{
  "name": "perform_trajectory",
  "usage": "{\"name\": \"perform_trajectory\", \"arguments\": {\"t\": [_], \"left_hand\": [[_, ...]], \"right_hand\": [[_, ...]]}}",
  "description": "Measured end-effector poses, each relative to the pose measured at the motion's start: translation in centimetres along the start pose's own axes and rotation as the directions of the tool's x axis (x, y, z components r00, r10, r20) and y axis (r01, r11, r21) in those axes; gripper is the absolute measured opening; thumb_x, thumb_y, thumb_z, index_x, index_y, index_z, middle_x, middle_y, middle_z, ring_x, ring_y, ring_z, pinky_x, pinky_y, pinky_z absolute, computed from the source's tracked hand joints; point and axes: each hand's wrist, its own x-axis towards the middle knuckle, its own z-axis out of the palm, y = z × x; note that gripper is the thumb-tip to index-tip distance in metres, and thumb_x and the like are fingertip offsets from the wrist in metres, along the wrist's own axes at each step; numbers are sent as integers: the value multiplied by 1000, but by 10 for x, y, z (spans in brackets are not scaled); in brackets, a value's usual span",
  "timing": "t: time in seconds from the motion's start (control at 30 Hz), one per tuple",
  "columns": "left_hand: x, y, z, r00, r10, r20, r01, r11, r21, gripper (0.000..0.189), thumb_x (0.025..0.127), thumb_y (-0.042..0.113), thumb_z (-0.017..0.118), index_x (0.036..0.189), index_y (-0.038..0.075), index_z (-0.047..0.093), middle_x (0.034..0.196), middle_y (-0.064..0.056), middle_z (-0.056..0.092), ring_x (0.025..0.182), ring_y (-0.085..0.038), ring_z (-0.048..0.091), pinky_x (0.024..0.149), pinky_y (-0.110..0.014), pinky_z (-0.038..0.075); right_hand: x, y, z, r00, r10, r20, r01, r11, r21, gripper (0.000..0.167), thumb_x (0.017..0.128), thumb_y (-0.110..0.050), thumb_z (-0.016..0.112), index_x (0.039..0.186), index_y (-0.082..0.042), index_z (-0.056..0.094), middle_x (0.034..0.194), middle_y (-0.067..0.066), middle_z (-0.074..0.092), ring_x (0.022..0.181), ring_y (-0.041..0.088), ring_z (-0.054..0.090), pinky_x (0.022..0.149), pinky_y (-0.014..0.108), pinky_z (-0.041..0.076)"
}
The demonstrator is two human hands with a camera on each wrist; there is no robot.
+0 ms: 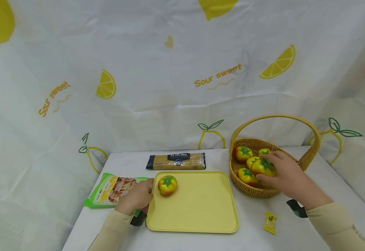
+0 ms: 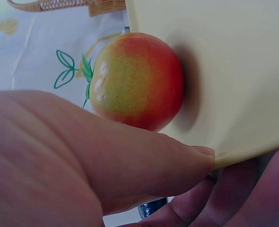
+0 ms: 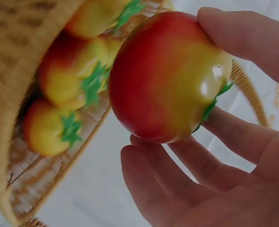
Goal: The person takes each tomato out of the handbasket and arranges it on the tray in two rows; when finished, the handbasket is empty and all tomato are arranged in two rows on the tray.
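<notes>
A red-and-yellow tomato (image 3: 163, 80) with a green calyx is held between the thumb and fingers of my right hand (image 1: 287, 174), over the wicker basket (image 1: 254, 193). Inside the basket lie several more tomatoes (image 1: 243, 153). My left hand (image 1: 138, 197) grips the left rim of the yellow tray (image 1: 198, 209), thumb on top and fingers beneath, as the left wrist view shows. Another tomato (image 2: 137, 82) sits on the tray near its upper left corner, close to my left thumb.
Behind the tray lies a pack of spaghetti (image 1: 177, 162). A green-edged food packet (image 1: 113, 190) is left of the tray, partly behind my left hand. One small yellow wrapped packet (image 1: 270, 223) rests on the white table (image 1: 251, 240) below the basket, whose tall handle (image 1: 276, 116) arches up.
</notes>
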Motion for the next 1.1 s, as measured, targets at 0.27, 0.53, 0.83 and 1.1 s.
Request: {"name": "perform_trajectory", "arguments": {"t": [0.27, 0.53, 0.83, 1.1], "left_hand": [[1, -1, 0, 1000, 6, -3, -6, 1000, 17, 63, 104, 2, 60, 164, 0, 41, 115, -17, 69, 52, -19, 65, 46, -30, 57], [1, 1, 0, 1000, -13, 1, 13, 1000, -2, 63, 105, 3, 60, 165, 2, 40, 119, -18, 69, 54, -20, 67, 47, -31, 58], [2, 3, -2, 1000, 6, 0, -6, 1000, 22, 63, 104, 3, 61, 164, 1, 42, 120, -18, 70, 67, -20, 67, 48, -31, 56], [3, 2, -3, 999, 31, -24, -29, 996, 85, 62, 103, 3, 64, 161, 0, 46, 119, -17, 71, 88, -21, 67, 66, -35, 59]], "right_hand": [[9, -43, 20, 987, -121, -105, 129, 988, 83, 65, 93, -44, 86, 143, -7, 66, 143, 20, 58, 125, 43, 62, 99, 65, 58], [20, -77, 51, 975, -179, -128, 200, 964, 177, 60, 92, -44, 87, 141, -15, 68, 141, 10, 64, 127, 36, 63, 104, 61, 56], [39, -110, 99, 980, -174, -96, 194, 942, 273, 61, 88, -43, 90, 140, -17, 70, 139, 0, 65, 118, 22, 65, 99, 48, 60], [51, -131, 128, 983, -176, -40, 181, 940, 289, 63, 88, -39, 91, 141, -16, 69, 141, 2, 65, 129, 28, 65, 110, 53, 57]]}}
